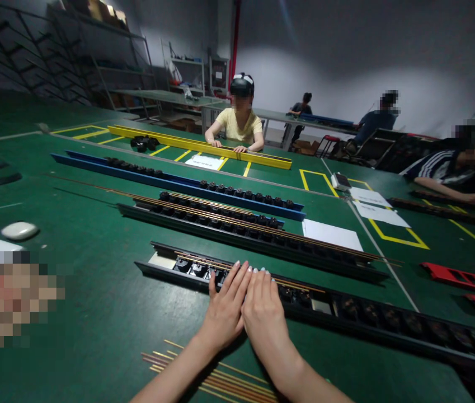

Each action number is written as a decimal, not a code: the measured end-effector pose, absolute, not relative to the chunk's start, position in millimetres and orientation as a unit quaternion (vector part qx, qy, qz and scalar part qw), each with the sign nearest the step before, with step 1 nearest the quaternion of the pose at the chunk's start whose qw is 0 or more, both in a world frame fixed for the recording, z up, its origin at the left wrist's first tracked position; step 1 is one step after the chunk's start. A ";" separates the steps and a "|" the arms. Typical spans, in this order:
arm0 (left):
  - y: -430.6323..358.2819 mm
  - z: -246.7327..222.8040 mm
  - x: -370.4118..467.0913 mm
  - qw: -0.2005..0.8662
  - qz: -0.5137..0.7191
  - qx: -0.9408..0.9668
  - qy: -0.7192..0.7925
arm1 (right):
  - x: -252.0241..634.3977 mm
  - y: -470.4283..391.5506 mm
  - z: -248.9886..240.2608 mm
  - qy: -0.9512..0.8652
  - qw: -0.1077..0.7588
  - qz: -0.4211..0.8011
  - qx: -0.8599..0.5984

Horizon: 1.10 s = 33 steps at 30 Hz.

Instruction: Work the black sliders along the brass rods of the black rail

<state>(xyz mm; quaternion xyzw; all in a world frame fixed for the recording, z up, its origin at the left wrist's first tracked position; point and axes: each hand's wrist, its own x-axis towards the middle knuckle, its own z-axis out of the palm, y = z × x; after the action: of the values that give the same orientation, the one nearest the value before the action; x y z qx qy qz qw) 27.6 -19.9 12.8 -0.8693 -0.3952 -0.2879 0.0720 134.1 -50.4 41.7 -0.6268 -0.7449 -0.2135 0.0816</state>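
Green tabletop point(94, 319), black channel point(313, 318) laid across it.
Fingers of the left hand point(224, 310) and right hand point(264, 308) rest outstretched, unclosed, over thin rods point(206, 262) along the channel; loose rods point(237, 386) lie nearer, a blue channel point(178, 186) farther off.

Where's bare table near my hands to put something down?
Bare green table lies to your left, between the white oval object, the near black channel and the loose rods. A narrow strip separates that channel from the next black channel. Crowded: around your left hand and right hand.
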 end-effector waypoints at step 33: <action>-20.6 10.3 33.6 0.058 -0.339 -0.846 -0.407 | 157.7 -73.3 33.8 -0.711 0.180 -0.120 -0.669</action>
<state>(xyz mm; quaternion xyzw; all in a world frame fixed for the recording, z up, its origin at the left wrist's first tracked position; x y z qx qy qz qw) 33.6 -20.6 10.3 -0.8460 -0.4071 -0.3393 0.0584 157.7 -73.3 33.8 -0.6690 -0.7111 -0.1198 0.1802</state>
